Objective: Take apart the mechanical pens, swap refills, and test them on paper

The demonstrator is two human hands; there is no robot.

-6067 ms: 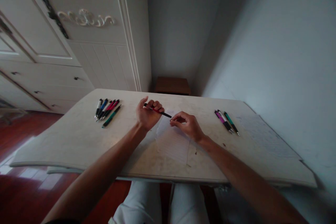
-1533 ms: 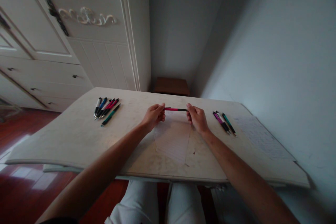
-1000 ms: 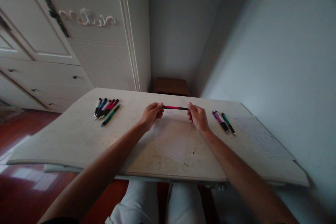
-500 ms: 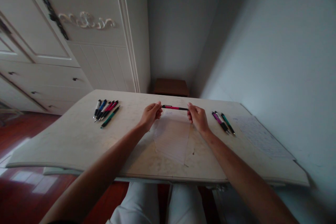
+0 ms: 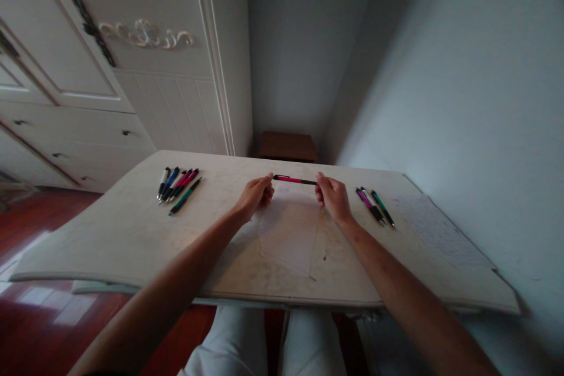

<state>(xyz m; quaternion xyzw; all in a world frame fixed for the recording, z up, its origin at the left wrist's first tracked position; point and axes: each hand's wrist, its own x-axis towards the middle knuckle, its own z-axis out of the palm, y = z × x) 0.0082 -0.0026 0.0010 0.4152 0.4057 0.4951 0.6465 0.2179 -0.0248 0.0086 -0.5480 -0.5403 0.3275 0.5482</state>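
A pink and black pen (image 5: pixel 294 180) is held level between my two hands, above the far end of a sheet of paper (image 5: pixel 288 235). My left hand (image 5: pixel 257 195) pinches its clip end between thumb and finger. At the other end, my right hand (image 5: pixel 331 192) is closed on the dark grip, and its fingers cover the tip. Faint writing shows near the top of the sheet, just below the pen.
Several pens (image 5: pixel 177 184) lie in a group on the left of the white table (image 5: pixel 118 241), a green pen (image 5: pixel 185 195) beside them. Purple and green pens (image 5: pixel 373 205) lie right, near a written sheet (image 5: pixel 434 226) by the wall. A white cabinet (image 5: pixel 176 100) stands behind left.
Both hands and the pen have shifted very slightly to the right. The grip on each end looks the same, and the other pens have stayed put.
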